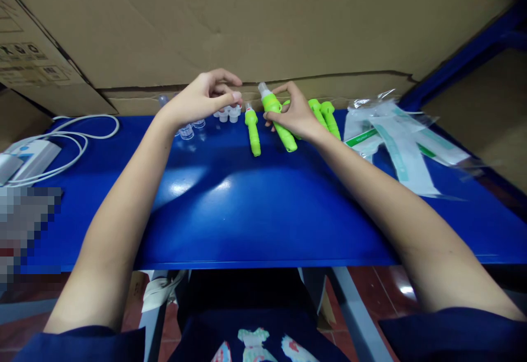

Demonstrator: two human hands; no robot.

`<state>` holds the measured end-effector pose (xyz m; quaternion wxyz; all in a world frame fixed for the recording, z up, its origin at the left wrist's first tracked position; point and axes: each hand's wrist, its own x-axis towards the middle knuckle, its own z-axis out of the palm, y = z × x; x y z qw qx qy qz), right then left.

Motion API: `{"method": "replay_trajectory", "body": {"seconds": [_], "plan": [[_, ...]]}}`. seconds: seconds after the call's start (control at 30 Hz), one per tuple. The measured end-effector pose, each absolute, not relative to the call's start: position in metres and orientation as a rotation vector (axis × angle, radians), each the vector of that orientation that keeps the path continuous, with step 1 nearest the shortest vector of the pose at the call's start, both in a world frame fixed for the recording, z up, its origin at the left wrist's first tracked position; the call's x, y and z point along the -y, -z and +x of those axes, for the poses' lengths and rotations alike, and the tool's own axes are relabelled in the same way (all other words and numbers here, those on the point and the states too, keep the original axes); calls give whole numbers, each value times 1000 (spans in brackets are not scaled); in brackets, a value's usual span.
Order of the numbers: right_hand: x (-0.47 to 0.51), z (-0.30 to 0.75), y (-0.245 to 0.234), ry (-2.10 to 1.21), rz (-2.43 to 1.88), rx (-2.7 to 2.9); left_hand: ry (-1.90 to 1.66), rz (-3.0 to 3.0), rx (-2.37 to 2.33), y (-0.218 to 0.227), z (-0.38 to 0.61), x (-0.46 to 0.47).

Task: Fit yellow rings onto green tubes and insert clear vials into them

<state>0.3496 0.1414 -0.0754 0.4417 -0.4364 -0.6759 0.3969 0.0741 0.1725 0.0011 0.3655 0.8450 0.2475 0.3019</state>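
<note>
My right hand (294, 112) grips a lime-green, pen-shaped tube (285, 135) with a translucent cap on its upper end. The tube tilts, cap end up and to the left. A slimmer lime-green tube (253, 134) lies just left of it, its tip small and partly red. My left hand (209, 95) hovers with curved fingers apart and nothing visible in them. Small white caps (229, 113) sit below its fingertips, and clear plastic cups (186, 131) stand by its wrist, partly hidden. More lime-green tubes (329, 117) lie behind my right hand.
On the right of the blue table (263, 213) lie clear plastic packets (405, 148) with white and green contents. A white device (35, 159) with a looped cable (84, 137) sits on the left. A cardboard sheet (263, 21) stands along the back edge.
</note>
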Motion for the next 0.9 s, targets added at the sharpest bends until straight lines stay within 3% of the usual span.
{"method": "replay_trajectory", "body": {"seconds": [0.3, 0.7, 0.9], "plan": [[-165, 368, 108, -284, -1405, 1743, -512, 2176, -820, -17, 76, -147], [-106, 306, 69, 72, -1057, 2090, -906, 1984, -951, 0, 90, -151], [-108, 301, 74, -41, -1062, 1993, -1029, 1860, -931, -1, 88, -153]]}}
